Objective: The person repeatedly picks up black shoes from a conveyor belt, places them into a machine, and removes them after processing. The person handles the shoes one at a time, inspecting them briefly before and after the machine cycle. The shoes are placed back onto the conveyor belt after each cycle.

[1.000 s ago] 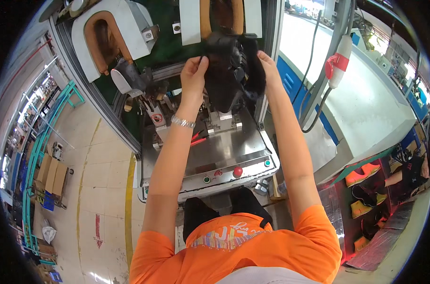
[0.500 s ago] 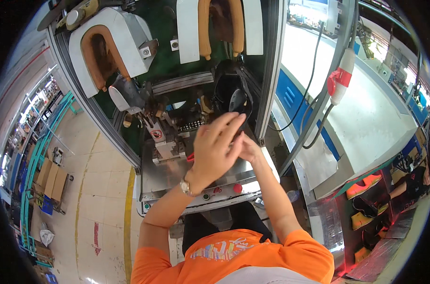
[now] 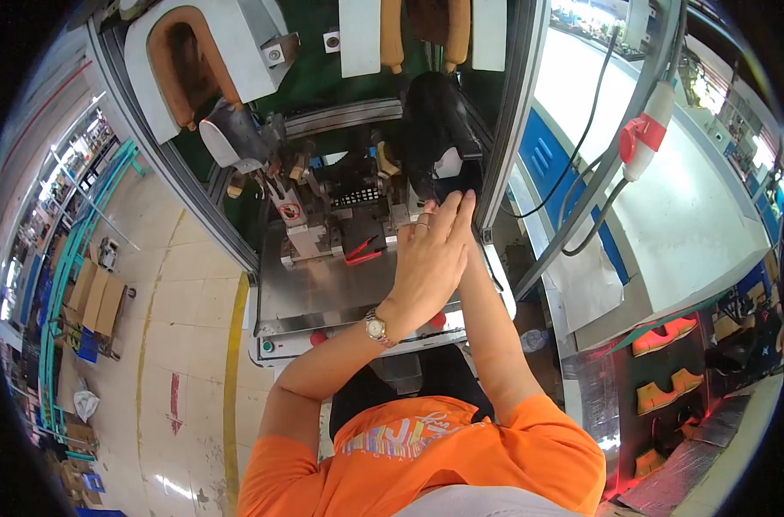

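A black shoe upper (image 3: 439,112) sits on the right station of the machine, its opening toward me with a pale patch inside. My left hand (image 3: 431,258), a watch at its wrist, reaches across to the near end of this upper. Its fingers are stretched out and lie close together, fingertips at the upper's lower edge. Behind it is my right hand (image 3: 467,246), mostly covered, so its fingers and anything in them are hidden. Left of my hands, a red-handled hand tool (image 3: 363,251) lies on the metal plate.
On the machine's left stands a white and dark heel form (image 3: 228,142). Brown U-shaped pads (image 3: 163,65) hang above. A red button (image 3: 317,337) is on the front edge. Metal posts (image 3: 504,129) flank the opening. Orange shoes (image 3: 668,334) lie on a rack at right.
My hands have moved right, the left one now covering much of the right. The black upper appears turned, with its opening facing me. The red-handled tool has come into fuller view.
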Demonstrator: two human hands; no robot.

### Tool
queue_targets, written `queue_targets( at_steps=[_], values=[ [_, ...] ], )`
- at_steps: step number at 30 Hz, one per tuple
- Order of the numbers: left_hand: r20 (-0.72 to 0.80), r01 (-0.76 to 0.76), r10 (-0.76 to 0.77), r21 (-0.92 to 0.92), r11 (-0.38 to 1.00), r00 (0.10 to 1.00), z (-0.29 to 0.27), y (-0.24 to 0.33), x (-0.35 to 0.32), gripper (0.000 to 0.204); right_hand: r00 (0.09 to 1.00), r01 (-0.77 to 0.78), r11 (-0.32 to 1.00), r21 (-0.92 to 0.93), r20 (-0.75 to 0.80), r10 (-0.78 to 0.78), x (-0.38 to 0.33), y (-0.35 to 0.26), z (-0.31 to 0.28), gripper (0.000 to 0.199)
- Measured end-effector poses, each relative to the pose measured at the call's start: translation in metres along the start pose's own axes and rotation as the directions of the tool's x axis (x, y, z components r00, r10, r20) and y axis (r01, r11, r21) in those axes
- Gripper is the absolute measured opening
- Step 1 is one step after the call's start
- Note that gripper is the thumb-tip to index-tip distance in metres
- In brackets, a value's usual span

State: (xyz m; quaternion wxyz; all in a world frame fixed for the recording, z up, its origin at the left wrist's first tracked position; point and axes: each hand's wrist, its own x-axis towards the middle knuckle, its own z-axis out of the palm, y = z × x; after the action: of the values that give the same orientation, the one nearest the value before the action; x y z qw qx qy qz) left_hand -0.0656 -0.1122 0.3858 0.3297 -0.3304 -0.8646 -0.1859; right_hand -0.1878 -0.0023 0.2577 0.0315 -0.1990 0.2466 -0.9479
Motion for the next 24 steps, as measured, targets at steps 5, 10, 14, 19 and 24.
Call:
queue_targets(
  at_steps=[5, 10, 14, 19, 24],
  values=[
    [-0.033, 0.043, -0.043, -0.016, 0.999, 0.999, 0.01, -0.003, 0.0, 0.065, 1.0, 0.015, 1.0, -0.02, -0.01, -0.015, 0.001, -0.002, -0.005, 0.047],
    [-0.052, 0.076, -0.076, 0.0, 0.997, 0.996, 0.017, 0.0, -0.001, 0.062, 1.0, 0.019, 1.0, -0.022, -0.022, -0.02, 0.0, 0.004, -0.009, 0.045],
    [-0.013, 0.084, -0.084, 0.0, 0.996, 0.996, 0.014, -0.001, -0.001, 0.061, 0.999, 0.024, 0.999, -0.049, -0.027, -0.025, 0.007, 0.0, -0.014, 0.043],
    [0.046, 0.061, -0.062, 0.021, 0.998, 0.997, 0.002, -0.001, -0.004, 0.059, 1.0, 0.0, 0.998, -0.055, -0.018, -0.001, 0.018, 0.003, -0.016, 0.041],
    [-0.005, 0.043, -0.043, 0.018, 0.999, 0.999, 0.01, -0.003, -0.003, 0.059, 0.999, -0.017, 0.997, -0.071, -0.034, 0.015, 0.017, 0.006, -0.026, 0.038]
  ],
)
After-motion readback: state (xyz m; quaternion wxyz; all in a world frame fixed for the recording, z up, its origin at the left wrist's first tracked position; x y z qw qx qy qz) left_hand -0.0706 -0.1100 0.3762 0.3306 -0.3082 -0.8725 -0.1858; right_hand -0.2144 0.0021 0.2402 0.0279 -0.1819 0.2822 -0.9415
